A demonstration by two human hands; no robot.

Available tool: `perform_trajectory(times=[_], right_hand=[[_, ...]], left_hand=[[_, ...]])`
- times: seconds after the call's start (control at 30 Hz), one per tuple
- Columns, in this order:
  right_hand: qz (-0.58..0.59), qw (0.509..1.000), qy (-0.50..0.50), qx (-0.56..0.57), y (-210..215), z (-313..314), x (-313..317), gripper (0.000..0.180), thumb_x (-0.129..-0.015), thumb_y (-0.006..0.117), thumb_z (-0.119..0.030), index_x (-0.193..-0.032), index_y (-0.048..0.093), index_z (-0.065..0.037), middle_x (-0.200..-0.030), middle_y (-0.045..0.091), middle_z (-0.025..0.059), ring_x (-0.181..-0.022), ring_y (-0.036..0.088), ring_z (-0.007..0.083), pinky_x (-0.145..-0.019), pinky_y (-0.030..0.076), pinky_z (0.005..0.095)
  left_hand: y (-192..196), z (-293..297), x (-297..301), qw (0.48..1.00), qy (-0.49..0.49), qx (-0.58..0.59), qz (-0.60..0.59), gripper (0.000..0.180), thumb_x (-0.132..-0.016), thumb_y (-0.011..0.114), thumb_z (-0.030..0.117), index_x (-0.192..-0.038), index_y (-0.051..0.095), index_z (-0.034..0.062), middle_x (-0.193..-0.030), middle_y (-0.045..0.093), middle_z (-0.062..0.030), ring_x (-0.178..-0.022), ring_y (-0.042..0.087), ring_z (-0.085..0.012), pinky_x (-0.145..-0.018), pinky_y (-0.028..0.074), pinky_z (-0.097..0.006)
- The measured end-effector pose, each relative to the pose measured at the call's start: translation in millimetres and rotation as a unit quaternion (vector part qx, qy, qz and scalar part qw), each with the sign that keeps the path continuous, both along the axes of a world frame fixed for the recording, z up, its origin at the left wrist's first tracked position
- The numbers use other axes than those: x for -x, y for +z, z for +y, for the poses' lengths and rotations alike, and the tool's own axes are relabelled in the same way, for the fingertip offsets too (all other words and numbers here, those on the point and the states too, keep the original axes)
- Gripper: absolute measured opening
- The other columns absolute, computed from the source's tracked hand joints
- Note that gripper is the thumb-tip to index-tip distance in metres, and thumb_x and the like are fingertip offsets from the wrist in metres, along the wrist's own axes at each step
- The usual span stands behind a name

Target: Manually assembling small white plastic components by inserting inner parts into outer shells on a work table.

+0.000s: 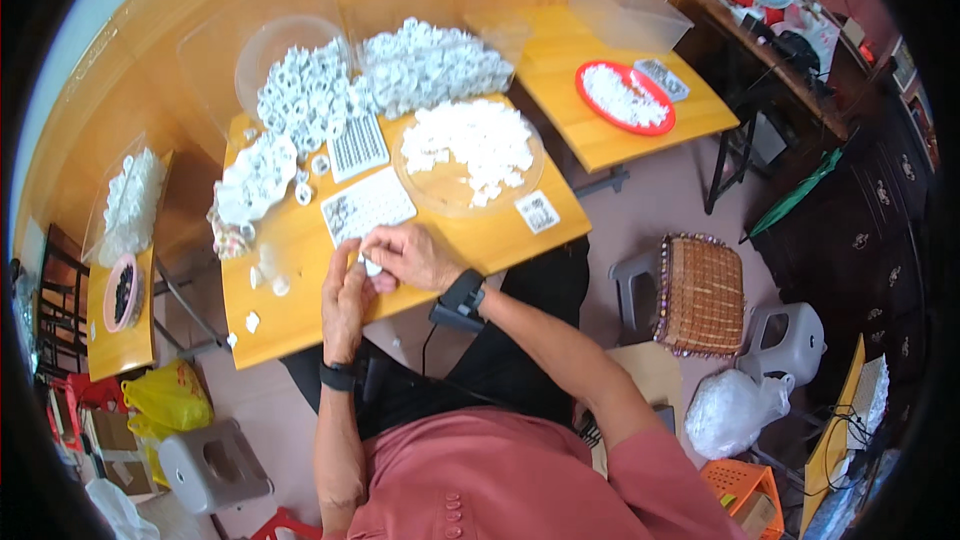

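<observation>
Over the near edge of the table (480,250), my left hand (343,302) and my right hand (410,258) meet around a small white piece (372,267). Both hands have their fingers closed on it; the fingers cover most of it, so its exact kind does not show. Just beyond them lies a white tray (395,198) holding small dark and pale parts. Behind that is a white grid tray (358,150) with rows of dark spots. To its right, a round clear tray (410,185) carries a heap of white pieces (485,140).
White ring-like parts (305,90) are piled at the back, beside a heaped clear bin (435,65). More white parts (255,180) lie on the left. A side table (640,145) bears a red tray (657,127). Stools (215,465) and a wicker-topped seat (702,295) stand around.
</observation>
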State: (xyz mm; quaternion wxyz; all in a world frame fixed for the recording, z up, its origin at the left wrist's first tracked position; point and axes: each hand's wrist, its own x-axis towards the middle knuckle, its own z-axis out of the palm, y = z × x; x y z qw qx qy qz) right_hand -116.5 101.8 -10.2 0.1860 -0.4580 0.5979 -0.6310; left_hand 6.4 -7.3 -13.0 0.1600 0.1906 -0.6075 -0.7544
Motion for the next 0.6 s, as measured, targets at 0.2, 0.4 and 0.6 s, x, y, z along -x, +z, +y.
perform_trajectory(times=[0.2,0.4,0.6], right_hand=[[-0.107,0.992,0.068,-0.011,1,2,-2,0.011,-0.095,0.051,-0.007,-0.099,0.056,0.002,-0.067,0.055,0.0003,-0.057,0.050,0.0055,-0.051,0.042,0.0220],[-0.094,0.992,0.034,-0.079,17,7,-5,0.009,-0.092,0.053,-0.005,-0.095,0.058,0.002,-0.070,0.059,0.0026,-0.056,0.051,0.0056,-0.048,0.043,0.0223],[-0.080,0.989,-0.037,-0.118,65,-4,16,0.014,-0.092,0.054,-0.011,-0.095,0.063,0.000,-0.067,0.058,0.0000,-0.054,0.052,0.0049,-0.048,0.044,0.0224]], left_hand=[[12,12,0,0.996,0.003,-0.068,0.048,0.037,-0.098,0.036,0.010,-0.134,0.036,0.0022,-0.100,0.059,-0.0126,-0.077,0.065,-0.0193,-0.073,0.054,-0.029],[6,6,2,0.992,-0.003,-0.103,0.069,0.034,-0.099,0.035,0.012,-0.131,0.040,0.0012,-0.098,0.059,-0.0135,-0.075,0.064,-0.0186,-0.070,0.054,-0.029],[10,11,-1,0.990,-0.012,-0.101,0.102,0.029,-0.099,0.039,0.016,-0.120,0.046,-0.0031,-0.097,0.061,-0.0153,-0.080,0.063,-0.0182,-0.073,0.052,-0.029]])
